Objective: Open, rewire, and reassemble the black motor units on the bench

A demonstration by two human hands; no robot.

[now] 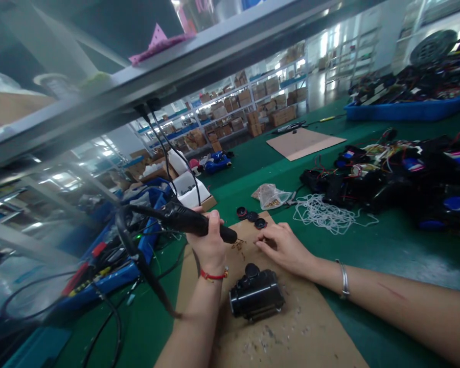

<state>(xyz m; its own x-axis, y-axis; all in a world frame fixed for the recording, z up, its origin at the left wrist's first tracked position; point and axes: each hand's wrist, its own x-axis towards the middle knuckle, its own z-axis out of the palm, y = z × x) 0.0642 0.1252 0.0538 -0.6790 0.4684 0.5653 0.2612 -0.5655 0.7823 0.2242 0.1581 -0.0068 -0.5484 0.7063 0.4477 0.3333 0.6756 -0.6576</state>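
My left hand [209, 243] is wrapped round a black electric screwdriver [191, 221]. The driver's bit points down to the right, just above a small scatter of brass-coloured screws [238, 246] on a brown cardboard sheet [276, 337]. To the right, my right hand [285, 248] rests low over the board with thumb and forefinger drawn together; anything between the tips is too small to make out. A glossy black housing [256, 294] with a round knob on top lies nearer to me, between my forearms. Beyond my hands are several small black round caps [252, 216].
A clear bag of screws [272, 196] and tangled white cord [324, 213] lie beyond. Dark wired parts [383, 179] heap at right. At left stands a blue bin [111, 273] of tools and cables. A metal shelf rail [157, 71] and hanging cables cross overhead.
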